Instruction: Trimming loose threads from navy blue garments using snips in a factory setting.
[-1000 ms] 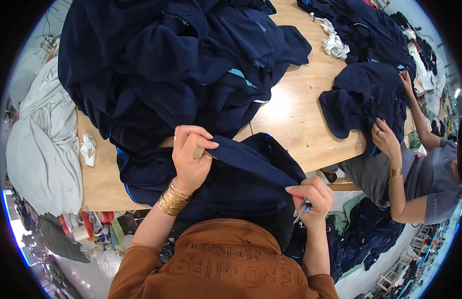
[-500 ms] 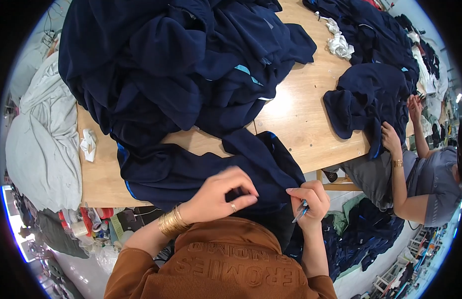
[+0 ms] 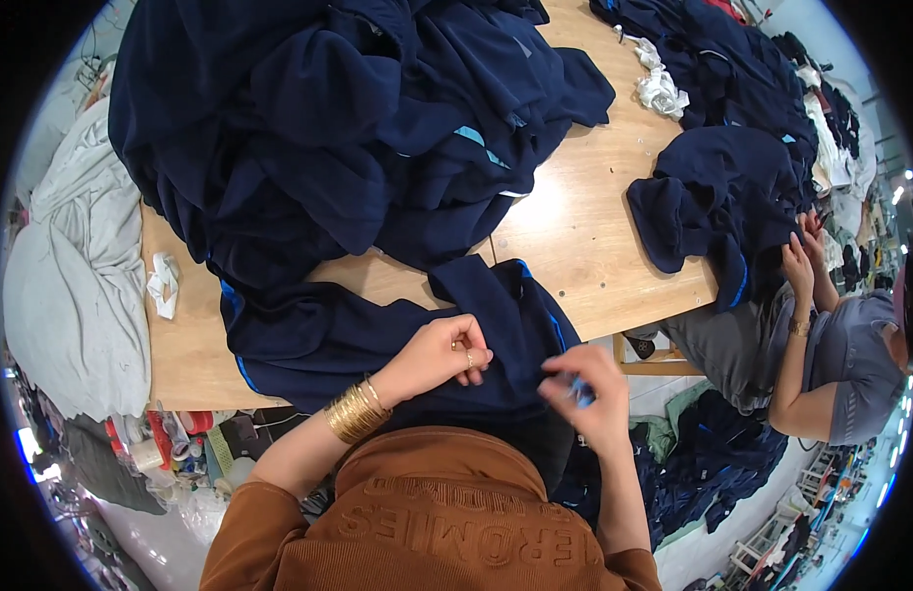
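Observation:
A dark navy garment [image 3: 377, 340] with light blue trim lies over the near edge of the wooden table [image 3: 584, 236] in front of me. My left hand [image 3: 439, 353], with gold bangles on the wrist, pinches the fabric near the middle of the garment. My right hand [image 3: 586, 392] is blurred; it is closed around a small blue tool and sits on the garment's right edge, just right of my left hand.
A large heap of navy garments [image 3: 328, 128] covers the far left of the table. A person at the right handles another navy garment [image 3: 717, 202]. White rag scraps [image 3: 661, 91] lie on the table. Grey cloth [image 3: 67, 286] hangs off the left side.
My left hand left the garment's upper edge, swept right and down, and now pinches the fabric close to my right hand. The garment has shifted and bunched on the table.

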A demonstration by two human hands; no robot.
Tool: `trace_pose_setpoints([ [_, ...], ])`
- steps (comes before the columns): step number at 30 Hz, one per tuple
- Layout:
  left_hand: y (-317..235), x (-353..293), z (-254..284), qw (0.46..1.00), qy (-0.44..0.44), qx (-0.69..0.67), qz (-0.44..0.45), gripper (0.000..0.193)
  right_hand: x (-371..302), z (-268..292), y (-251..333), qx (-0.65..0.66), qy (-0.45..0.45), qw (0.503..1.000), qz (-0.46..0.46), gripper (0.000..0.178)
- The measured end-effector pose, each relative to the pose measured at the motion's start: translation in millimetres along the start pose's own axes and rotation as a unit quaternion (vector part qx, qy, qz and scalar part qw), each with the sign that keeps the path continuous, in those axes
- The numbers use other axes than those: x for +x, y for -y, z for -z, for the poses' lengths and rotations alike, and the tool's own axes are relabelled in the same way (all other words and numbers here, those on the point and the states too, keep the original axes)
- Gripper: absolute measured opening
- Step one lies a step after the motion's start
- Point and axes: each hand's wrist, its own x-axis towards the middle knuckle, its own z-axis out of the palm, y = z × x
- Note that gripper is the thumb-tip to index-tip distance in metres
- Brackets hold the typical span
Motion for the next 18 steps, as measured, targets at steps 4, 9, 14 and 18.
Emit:
trace_pose_setpoints([
  [4, -37.6, 7.8, -1.1, 0.993, -0.024, 0.104, -0.05, 0.016, 33.1, -18.5, -18.1, -0.05, -0.191, 0.976, -0.097, 0.022],
  [9, -42.7, 58.9, 11.2, 0.853, -0.165, 0.373, -0.327, 0.023, 50.7, -33.8, -28.7, 0.099, -0.086, 0.978, -0.16, 0.016],
  [14, -61.4, 54.1, 21.5, 0.935, 0.136, 0.258, -0.203, 0.018, 36.5, 9.9, 15.4, 0.437, -0.072, 0.858, -0.261, 0.009],
  [18, -77.2, 32.2, 24.2, 0.982, 0.147, 0.056, -0.104, 0.02, 25.7, 30.2, 10.4, 0.432, -0.134, 0.864, -0.223, 0.009],
])
